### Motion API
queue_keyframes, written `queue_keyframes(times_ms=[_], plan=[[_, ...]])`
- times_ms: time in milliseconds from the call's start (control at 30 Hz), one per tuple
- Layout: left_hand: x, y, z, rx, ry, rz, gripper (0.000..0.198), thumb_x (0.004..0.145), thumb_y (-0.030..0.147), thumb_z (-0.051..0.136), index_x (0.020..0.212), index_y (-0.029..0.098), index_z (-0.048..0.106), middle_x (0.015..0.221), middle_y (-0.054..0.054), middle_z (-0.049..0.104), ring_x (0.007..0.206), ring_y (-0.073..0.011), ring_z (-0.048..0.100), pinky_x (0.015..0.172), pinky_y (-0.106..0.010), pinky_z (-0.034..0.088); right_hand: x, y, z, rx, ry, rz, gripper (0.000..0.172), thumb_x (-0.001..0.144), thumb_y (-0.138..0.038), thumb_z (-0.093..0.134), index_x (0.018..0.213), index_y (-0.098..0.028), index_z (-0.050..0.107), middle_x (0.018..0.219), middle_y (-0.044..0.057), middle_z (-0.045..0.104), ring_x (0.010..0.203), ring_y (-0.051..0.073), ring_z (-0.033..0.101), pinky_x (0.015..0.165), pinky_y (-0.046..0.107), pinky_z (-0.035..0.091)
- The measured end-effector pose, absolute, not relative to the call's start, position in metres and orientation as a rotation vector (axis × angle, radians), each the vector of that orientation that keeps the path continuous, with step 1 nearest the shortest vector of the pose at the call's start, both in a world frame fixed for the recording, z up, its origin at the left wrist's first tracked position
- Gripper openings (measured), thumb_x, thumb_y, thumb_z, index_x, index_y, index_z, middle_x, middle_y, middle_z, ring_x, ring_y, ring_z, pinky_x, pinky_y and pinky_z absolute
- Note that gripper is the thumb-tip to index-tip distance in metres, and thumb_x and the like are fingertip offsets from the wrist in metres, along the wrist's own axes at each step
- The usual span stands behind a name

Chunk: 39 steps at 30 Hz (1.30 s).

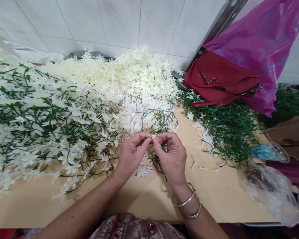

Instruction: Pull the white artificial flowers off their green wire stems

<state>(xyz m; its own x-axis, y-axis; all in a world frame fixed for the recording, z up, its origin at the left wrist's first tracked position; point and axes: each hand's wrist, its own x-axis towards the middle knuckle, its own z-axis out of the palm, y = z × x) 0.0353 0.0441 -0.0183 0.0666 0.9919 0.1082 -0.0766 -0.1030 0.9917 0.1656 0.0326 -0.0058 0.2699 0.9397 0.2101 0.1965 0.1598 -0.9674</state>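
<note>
My left hand (133,153) and my right hand (171,156) meet over the middle of the table, thumbs and forefingers pinched together. Between the fingertips is a small white artificial flower (154,136), gripped from both sides. Part of it is hidden by my fingers. A green stem (159,164) hangs or lies just below my right hand; I cannot tell whether it joins the flower. Loose white stamens (144,170) lie on the table under my hands. Behind them spreads a heap of white stamen pieces (151,108).
Assembled white flowers on green stems (72,116) are piled at left, cream petals (139,71) at the back. To the right lie green stems (234,132), a red handbag (221,78), a purple plastic bag (264,49), a blue patterned cup (269,152) and a clear plastic bag (271,192).
</note>
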Motion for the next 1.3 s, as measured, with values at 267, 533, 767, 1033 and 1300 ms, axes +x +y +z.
queue_keyframes(times_ms=[267, 533, 767, 1033, 1300], plan=[[0.031, 0.046, -0.021, 1.351, 1.032, 1.235, 0.016, 0.101, 0.034, 0.062, 0.104, 0.021, 0.071, 0.096, -0.004, 0.075, 0.091, -0.0179, 0.069, 0.083, -0.026, 0.054, 0.175, 0.036, -0.007, -1.329, -1.297, 0.823, 0.014, 0.091, -0.023, 0.071, 0.105, -0.024, 0.075, 0.087, 0.000, 0.066, 0.082, 0.017, 0.060, 0.079, 0.032, 0.051], [0.033, 0.046, -0.018, 1.301, 0.986, 1.263, 0.019, 0.101, 0.035, 0.063, 0.107, 0.020, 0.072, 0.107, -0.008, 0.076, 0.098, -0.0196, 0.073, 0.090, -0.030, 0.057, 0.181, 0.040, -0.011, -1.240, -1.333, 0.726, 0.002, 0.092, -0.024, 0.071, 0.090, -0.024, 0.071, 0.107, 0.005, 0.071, 0.106, 0.021, 0.066, 0.096, 0.039, 0.049], [0.024, 0.051, -0.003, 1.211, 1.036, 1.402, 0.015, 0.100, 0.031, 0.064, 0.109, 0.020, 0.069, 0.124, -0.008, 0.074, 0.105, -0.0197, 0.076, 0.096, -0.029, 0.057, 0.182, 0.039, -0.012, -1.318, -1.175, 0.774, 0.013, 0.093, -0.034, 0.071, 0.093, -0.022, 0.068, 0.091, 0.001, 0.072, 0.087, 0.018, 0.066, 0.085, 0.033, 0.051], [0.007, 0.056, 0.008, 1.998, 1.258, 1.067, 0.016, 0.099, 0.019, 0.059, 0.104, 0.022, 0.074, 0.110, -0.008, 0.076, 0.101, -0.0234, 0.072, 0.093, -0.037, 0.056, 0.190, 0.044, -0.001, -1.267, -1.042, 0.741, 0.018, 0.093, -0.037, 0.070, 0.093, -0.023, 0.060, 0.077, -0.001, 0.070, 0.074, 0.017, 0.067, 0.076, 0.032, 0.053], [0.007, 0.055, 0.005, 2.476, 1.457, 0.559, 0.014, 0.096, 0.010, 0.061, 0.086, 0.018, 0.067, 0.093, -0.007, 0.070, 0.086, -0.0250, 0.067, 0.079, -0.037, 0.052, 0.193, 0.045, 0.002, -1.234, -0.999, 0.815, 0.017, 0.090, -0.035, 0.074, 0.092, -0.022, 0.063, 0.067, -0.003, 0.071, 0.066, 0.016, 0.067, 0.071, 0.029, 0.053]])
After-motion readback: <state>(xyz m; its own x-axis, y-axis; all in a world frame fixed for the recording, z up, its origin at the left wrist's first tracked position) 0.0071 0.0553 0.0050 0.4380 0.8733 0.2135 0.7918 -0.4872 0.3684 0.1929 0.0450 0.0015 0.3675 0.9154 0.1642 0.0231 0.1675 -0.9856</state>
